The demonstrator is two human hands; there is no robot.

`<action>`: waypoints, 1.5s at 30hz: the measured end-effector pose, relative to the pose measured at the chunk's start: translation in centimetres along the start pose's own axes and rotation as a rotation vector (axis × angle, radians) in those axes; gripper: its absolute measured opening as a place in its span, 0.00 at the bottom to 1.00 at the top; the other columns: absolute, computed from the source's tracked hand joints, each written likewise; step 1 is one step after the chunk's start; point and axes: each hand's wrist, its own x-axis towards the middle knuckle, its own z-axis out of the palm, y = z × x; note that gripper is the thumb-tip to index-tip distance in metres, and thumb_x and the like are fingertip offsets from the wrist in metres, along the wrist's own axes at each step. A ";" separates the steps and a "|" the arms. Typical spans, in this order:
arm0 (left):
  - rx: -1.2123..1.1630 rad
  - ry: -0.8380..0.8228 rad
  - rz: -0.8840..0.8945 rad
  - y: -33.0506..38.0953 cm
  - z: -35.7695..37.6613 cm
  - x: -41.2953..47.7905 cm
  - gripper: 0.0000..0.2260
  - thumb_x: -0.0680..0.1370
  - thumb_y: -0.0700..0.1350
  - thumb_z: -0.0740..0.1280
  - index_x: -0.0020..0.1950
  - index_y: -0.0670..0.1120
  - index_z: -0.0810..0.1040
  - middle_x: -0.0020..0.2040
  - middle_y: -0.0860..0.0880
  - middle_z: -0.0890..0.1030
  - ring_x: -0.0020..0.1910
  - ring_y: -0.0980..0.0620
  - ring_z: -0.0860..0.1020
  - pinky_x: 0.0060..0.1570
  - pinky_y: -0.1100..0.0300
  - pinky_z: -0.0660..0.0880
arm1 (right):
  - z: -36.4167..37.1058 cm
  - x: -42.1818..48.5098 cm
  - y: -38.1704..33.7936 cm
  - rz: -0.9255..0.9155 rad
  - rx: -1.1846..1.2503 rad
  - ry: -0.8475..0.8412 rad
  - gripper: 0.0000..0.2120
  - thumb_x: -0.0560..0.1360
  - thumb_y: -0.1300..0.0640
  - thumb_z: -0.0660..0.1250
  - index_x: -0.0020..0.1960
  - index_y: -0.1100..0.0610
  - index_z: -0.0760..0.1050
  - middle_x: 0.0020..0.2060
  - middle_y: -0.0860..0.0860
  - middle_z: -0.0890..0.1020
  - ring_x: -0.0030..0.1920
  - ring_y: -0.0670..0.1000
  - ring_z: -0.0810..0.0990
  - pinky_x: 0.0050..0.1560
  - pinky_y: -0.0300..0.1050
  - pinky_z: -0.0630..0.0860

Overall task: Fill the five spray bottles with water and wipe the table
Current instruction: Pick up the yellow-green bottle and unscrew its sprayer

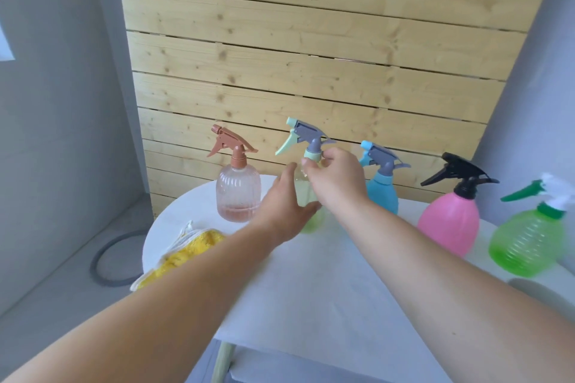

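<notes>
Fingers (306,162) of the right hand (337,180) pinched the collar of the yellow-green spray bottle (306,193), left hand (280,208) gripped its body; it stood on the bench (311,289) just left of the blue spray bottle (382,193). Probably best: steady the body, twist only the collar.
</notes>
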 end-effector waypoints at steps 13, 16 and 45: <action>-0.141 0.061 0.250 8.3 -3.4 -11.1 0.36 0.74 0.48 0.73 0.78 0.63 0.62 0.58 0.54 0.68 0.57 0.63 0.72 0.53 0.80 0.65 | -11.7 -8.9 -0.2 0.046 0.620 -0.128 0.13 0.69 0.47 0.77 0.47 0.54 0.82 0.39 0.45 0.82 0.41 0.44 0.80 0.46 0.42 0.73; -0.108 -0.020 0.234 11.2 -3.3 -15.4 0.35 0.74 0.51 0.71 0.78 0.58 0.59 0.60 0.56 0.68 0.59 0.65 0.71 0.60 0.68 0.69 | -14.5 -12.4 1.0 0.053 0.692 -0.124 0.09 0.70 0.52 0.77 0.46 0.54 0.80 0.43 0.48 0.85 0.41 0.45 0.82 0.44 0.44 0.75; 0.099 -0.494 -0.076 13.3 -1.8 -28.2 0.33 0.73 0.50 0.73 0.74 0.56 0.62 0.56 0.56 0.74 0.51 0.54 0.75 0.39 0.73 0.69 | -17.7 -24.0 10.0 0.182 0.438 -0.370 0.11 0.74 0.55 0.73 0.52 0.58 0.75 0.52 0.43 0.83 0.43 0.44 0.83 0.44 0.44 0.79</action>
